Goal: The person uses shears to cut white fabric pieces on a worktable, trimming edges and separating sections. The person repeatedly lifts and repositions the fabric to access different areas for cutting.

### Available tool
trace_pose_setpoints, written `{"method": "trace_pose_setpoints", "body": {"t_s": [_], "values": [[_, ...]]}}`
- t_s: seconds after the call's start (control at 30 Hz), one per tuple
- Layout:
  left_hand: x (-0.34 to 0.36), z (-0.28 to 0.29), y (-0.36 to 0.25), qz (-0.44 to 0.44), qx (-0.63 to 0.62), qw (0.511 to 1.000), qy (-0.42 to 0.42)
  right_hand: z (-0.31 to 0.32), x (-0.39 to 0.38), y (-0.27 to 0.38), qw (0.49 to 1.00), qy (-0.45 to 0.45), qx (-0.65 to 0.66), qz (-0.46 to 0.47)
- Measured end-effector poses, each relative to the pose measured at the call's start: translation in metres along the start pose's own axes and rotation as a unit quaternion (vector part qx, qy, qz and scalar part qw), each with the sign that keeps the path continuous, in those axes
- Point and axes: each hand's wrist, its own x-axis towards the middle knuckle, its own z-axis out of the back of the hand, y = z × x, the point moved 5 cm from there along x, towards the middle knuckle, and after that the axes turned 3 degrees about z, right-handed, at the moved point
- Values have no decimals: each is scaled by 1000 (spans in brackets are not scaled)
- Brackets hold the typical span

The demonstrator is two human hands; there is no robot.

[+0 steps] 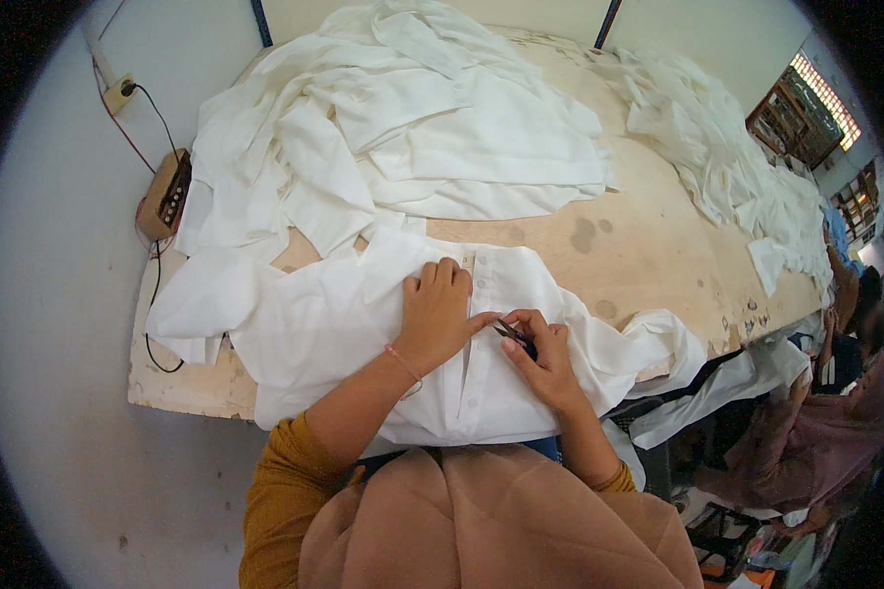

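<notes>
A white long-sleeved shirt (314, 309) lies spread on the table before me, with its buttoned front strip (473, 402) running toward me. My left hand (437, 314) rests on the shirt beside this strip, fingers bent onto the cloth and thumb reaching right across it. Small dark thread snips (509, 332) are held in my right hand (545, 361), closed around them. Their tips point left and lie close to my left thumb, over the strip. Whether the blades touch a thread is too small to tell.
A large heap of white garments (403, 128) covers the back of the wooden table (658, 236). Another white pile (727, 157) runs along its right side. At left, a socket box (167, 194) with black cables hangs by the wall. A person (805, 442) sits at lower right.
</notes>
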Motion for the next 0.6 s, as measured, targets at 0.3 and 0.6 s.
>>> {"method": "trace_pose_setpoints", "body": {"t_s": [0.3, 0.6], "values": [[-2, 7, 9, 61, -477, 872, 92, 12, -3, 25, 994, -47, -68, 67], [-5, 15, 6, 113, -533, 831, 111, 19, -3, 66, 941, -73, -281, 175]]}}
